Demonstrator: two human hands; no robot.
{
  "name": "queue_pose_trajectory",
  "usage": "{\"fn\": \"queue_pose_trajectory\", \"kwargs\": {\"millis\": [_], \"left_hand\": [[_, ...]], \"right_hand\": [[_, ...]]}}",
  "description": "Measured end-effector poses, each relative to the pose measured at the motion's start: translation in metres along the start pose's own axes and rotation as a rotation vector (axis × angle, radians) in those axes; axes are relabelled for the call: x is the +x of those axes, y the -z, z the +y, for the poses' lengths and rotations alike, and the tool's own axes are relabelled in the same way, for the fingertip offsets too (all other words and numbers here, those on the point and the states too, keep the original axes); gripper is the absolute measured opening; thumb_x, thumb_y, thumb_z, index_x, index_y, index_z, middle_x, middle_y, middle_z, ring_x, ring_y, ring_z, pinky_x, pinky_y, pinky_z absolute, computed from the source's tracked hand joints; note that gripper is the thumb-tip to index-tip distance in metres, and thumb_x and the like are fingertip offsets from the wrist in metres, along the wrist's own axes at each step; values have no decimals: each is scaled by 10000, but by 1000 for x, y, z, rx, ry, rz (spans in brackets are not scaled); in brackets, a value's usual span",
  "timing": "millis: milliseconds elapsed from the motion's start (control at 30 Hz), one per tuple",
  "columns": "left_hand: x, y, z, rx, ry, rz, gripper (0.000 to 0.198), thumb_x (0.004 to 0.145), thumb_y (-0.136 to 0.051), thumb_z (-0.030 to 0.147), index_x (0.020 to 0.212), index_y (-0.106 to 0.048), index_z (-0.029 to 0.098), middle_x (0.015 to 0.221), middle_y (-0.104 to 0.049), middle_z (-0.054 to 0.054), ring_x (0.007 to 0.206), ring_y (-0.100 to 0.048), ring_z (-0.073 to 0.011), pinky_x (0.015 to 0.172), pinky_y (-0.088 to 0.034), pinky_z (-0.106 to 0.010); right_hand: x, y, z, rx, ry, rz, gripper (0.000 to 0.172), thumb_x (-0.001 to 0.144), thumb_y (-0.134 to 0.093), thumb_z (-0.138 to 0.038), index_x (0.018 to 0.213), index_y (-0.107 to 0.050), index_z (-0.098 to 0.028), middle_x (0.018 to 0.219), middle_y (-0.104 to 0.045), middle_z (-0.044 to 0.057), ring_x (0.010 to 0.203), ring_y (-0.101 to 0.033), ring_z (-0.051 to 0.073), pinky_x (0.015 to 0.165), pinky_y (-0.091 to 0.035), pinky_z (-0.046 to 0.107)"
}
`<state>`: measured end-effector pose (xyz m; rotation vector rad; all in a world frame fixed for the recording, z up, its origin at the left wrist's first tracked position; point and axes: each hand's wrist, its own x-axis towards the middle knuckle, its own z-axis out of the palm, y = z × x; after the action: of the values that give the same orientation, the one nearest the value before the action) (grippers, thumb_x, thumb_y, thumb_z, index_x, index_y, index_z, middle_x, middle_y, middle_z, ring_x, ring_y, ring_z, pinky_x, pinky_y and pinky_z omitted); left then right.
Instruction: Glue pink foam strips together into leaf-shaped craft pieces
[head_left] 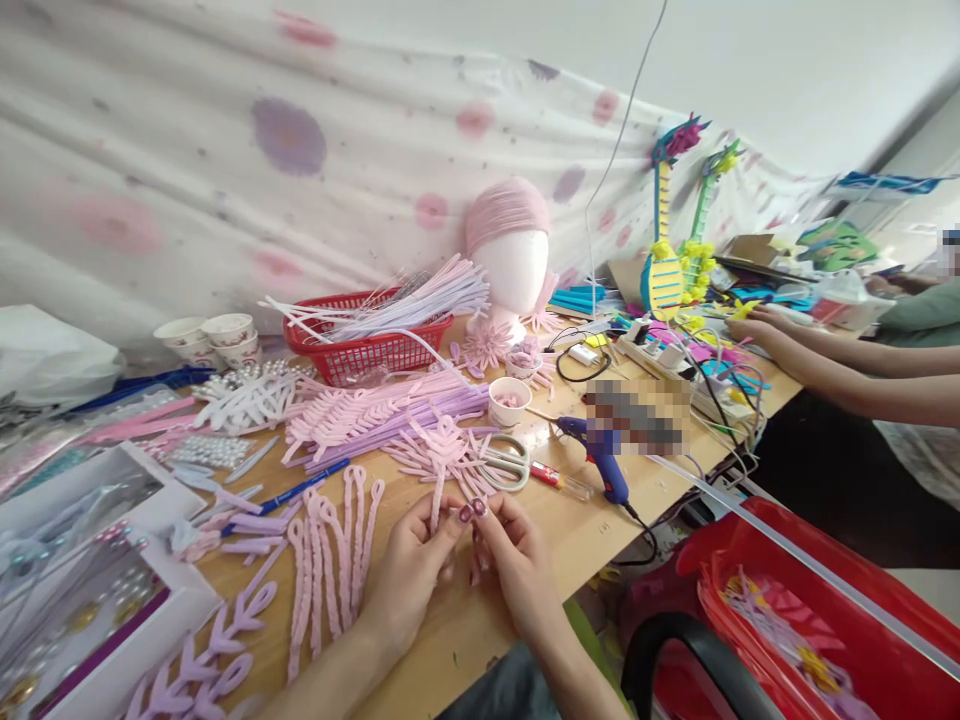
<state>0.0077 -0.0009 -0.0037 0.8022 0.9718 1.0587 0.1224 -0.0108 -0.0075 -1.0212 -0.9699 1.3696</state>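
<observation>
L hand pinches the stalk of a pink chenille piece btwn thumb & fingers, over the near part of the table. R hand has thumb & fingers drawn tog. just beside the L thumb; can't tell what, if anything, it grips. Nearby: scissors behind, looped pink stems L, blue glue gun R.

Head camera: close above the near edge of the long tan wooden table
Facing: forward, down across it
</observation>
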Motion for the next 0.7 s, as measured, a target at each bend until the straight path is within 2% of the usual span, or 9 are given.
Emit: {"fn": "queue_pose_trajectory", "kwargs": {"millis": [300,500,700], "left_hand": [[0,0,-2,-10,15,44,419,679,-747,525,788,-541,177,500,-340,117,413,-238,-32,393,-189,-169],[2,-1,0,1,11,20,428,662,-761,528,767,-542,175,494,-355,112,421,-239,-36,400,-213,-171],[0,-1,2,19,22,39,465,648,-749,572,766,-539,175,468,-319,121,418,-215,-40,399,-209,-173]], "right_hand": [[0,0,6,-5,6,41,360,839,-623,-497,730,-503,-176,487,-423,-97,362,-390,35,370,-361,154],[9,11,5,61,-63,-25,348,839,-625,-494,735,-520,-179,484,-434,-94,338,-363,36,318,-371,148],[11,19,2,84,-41,-3,330,827,-655,-463,721,-546,-170,527,-469,-77,366,-388,33,335,-407,141]]}}
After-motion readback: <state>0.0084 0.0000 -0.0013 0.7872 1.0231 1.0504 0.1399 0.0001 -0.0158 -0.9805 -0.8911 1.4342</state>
